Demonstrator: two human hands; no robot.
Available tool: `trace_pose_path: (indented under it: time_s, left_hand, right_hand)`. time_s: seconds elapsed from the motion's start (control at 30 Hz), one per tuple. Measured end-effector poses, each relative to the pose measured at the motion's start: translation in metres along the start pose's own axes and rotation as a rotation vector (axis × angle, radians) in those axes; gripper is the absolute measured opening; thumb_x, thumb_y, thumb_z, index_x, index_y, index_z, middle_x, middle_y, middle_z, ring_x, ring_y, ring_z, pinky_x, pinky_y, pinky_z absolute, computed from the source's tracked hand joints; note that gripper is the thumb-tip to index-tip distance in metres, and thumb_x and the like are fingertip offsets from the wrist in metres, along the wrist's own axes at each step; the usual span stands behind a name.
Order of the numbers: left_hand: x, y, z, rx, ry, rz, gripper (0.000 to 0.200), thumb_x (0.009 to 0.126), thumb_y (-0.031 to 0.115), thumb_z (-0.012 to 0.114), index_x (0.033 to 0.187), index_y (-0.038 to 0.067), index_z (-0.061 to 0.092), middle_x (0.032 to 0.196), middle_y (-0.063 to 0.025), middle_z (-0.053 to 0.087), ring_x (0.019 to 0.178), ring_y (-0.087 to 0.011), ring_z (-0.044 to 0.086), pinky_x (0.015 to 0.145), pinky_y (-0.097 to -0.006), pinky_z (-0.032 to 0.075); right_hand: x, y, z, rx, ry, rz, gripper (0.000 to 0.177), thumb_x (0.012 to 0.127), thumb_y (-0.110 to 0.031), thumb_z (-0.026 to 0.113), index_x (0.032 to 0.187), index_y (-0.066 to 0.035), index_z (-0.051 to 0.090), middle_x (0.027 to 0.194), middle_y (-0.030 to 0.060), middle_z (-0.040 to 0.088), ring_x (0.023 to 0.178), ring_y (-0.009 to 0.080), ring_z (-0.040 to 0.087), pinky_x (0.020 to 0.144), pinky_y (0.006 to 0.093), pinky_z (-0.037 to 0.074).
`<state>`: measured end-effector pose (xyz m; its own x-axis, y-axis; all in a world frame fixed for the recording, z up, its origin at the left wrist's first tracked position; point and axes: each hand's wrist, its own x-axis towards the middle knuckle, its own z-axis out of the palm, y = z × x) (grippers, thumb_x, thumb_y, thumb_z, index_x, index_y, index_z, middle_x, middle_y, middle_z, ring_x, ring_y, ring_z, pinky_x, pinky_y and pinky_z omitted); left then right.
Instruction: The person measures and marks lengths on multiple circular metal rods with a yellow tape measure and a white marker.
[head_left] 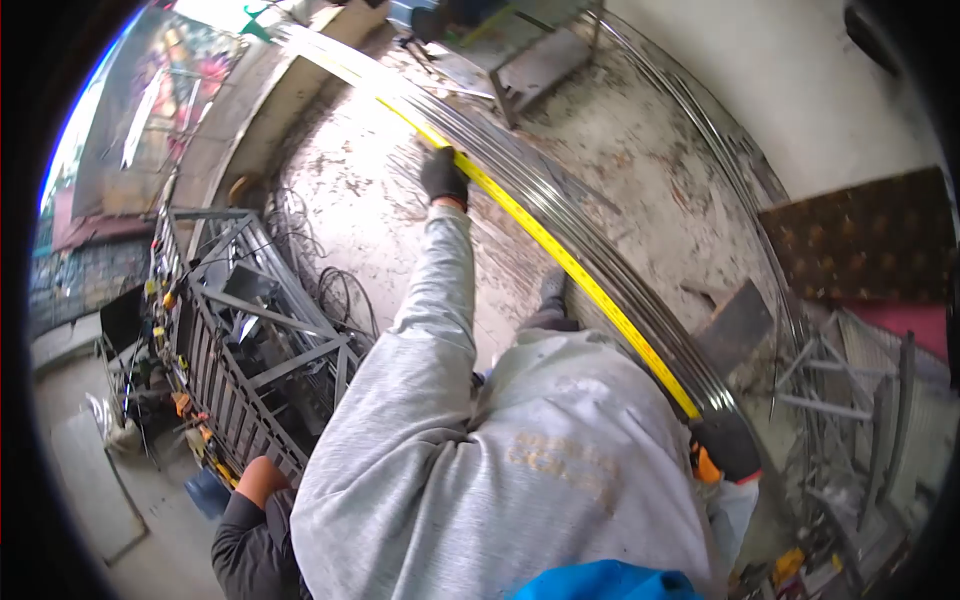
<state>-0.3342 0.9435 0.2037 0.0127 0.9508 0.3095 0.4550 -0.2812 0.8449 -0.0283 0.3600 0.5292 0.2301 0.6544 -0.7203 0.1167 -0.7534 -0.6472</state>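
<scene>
- Along the edge of the long metal tubes [612, 262], a yellow tape [560, 252] is seen pulled out, from the right hand [727, 445] to past the left hand [445, 178]; both hands gloved in dark.
- Left hand: fingers curled in at the tape's edge, part way along; whether the blade is pinched or only steadied cannot be told.
- Right hand: mostly closed around an orange case [706, 466], probably the tape's housing, just beside the tube ends.
- Tape judged light, thin and springy; kept fairly straight lengthwise, easily bent or twisted sideways. Best held by the case at one end, with the blade lightly pinched flat near the left hand; edges may be sharp.
- Tubes judged stiff, smooth and slippery, heavy as a bundle, light singly; liable to roll or slide over each other. Best gripped around the outside, well apart, with raw ends avoided.
- What the tubes are propped on cannot be told; pale floor [350, 150] is seen beyond.
- Metal frames [265, 315] are piled to the left, beside another person's dark sleeve [240, 548].
</scene>
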Motion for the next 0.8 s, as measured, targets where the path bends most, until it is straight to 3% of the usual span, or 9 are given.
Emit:
trace_pose_path:
  time_s: [0.07, 0.1, 0.13, 0.27, 0.4, 0.47, 0.8]
  left_hand:
    - [-0.006, 0.022, 0.003, -0.043, 0.081, -0.04, 0.016, 0.085, 0.016, 0.067, 0.1, 0.009, 0.069, 0.089, -0.0142, 0.07, 0.08, -0.033, 0.07, 0.07, -0.0428, 0.055]
    - [-0.002, 0.08, -0.007, -0.818, 0.146, -0.647, 0.014, 0.089, 0.016, 0.064, 0.099, 0.006, 0.067, 0.083, -0.0117, 0.067, 0.075, -0.0273, 0.068, 0.066, -0.0398, 0.055]
    - [-0.002, 0.074, -0.001, -0.863, 0.191, -0.698, 0.013, 0.092, 0.017, 0.063, 0.097, 0.005, 0.064, 0.08, -0.0085, 0.063, 0.072, -0.0233, 0.065, 0.063, -0.0377, 0.053]
    - [-0.001, 0.084, -0.004, -0.94, 0.216, -0.678, 0.013, 0.093, 0.019, 0.062, 0.095, 0.006, 0.063, 0.078, -0.0081, 0.062, 0.067, -0.0243, 0.062, 0.06, -0.0393, 0.05]
    - [0.0, 0.09, -0.008, -0.741, 0.253, -0.649, 0.015, 0.091, 0.02, 0.063, 0.093, 0.006, 0.064, 0.077, -0.0079, 0.063, 0.068, -0.0231, 0.062, 0.06, -0.0391, 0.048]
    - [0.001, 0.094, -0.012, -0.476, 0.239, -0.599, 0.014, 0.09, 0.019, 0.062, 0.09, 0.005, 0.066, 0.076, -0.0076, 0.065, 0.067, -0.0213, 0.061, 0.06, -0.0379, 0.047]
    - [0.03, 0.114, -0.023, -0.55, 0.285, -0.592, 0.017, 0.09, 0.018, 0.061, 0.095, 0.004, 0.07, 0.077, -0.0055, 0.066, 0.067, -0.0174, 0.061, 0.061, -0.034, 0.046]
  right_hand:
    - [0.0, 0.021, -0.008, 0.112, -0.017, 0.095, 0.023, 0.095, -0.017, 0.064, 0.08, -0.001, 0.069, 0.067, 0.003, 0.066, 0.063, 0.0101, 0.061, 0.058, 0.0297, 0.046]
    - [-0.001, 0.014, -0.012, 0.143, -0.061, 0.102, 0.022, 0.094, -0.016, 0.064, 0.08, 0.0, 0.07, 0.068, 0.0037, 0.067, 0.063, 0.0105, 0.061, 0.058, 0.0298, 0.046]
    - [-0.001, 0.012, -0.012, 0.134, -0.056, 0.068, 0.021, 0.093, -0.016, 0.065, 0.08, 0.0, 0.07, 0.068, 0.0039, 0.067, 0.062, 0.0107, 0.061, 0.059, 0.0301, 0.047]
    - [0.004, 0.008, -0.018, 0.07, -0.065, 0.022, 0.02, 0.093, -0.016, 0.066, 0.08, 0.0, 0.07, 0.067, 0.0035, 0.066, 0.062, 0.0107, 0.06, 0.058, 0.0299, 0.046]
    - [0.004, -0.011, -0.013, 0.082, -0.067, 0.057, 0.02, 0.093, -0.015, 0.066, 0.08, -0.001, 0.071, 0.067, 0.0024, 0.065, 0.062, 0.0103, 0.06, 0.058, 0.0288, 0.045]
    - [0.006, -0.011, -0.006, 0.11, -0.046, 0.07, 0.021, 0.093, -0.016, 0.066, 0.079, -0.001, 0.07, 0.067, 0.0024, 0.065, 0.062, 0.01, 0.06, 0.058, 0.0285, 0.044]
    - [0.027, -0.011, 0.015, 0.05, -0.063, -0.079, 0.023, 0.094, -0.014, 0.062, 0.076, -0.002, 0.068, 0.067, 0.0018, 0.064, 0.062, 0.0098, 0.059, 0.058, 0.0285, 0.044]
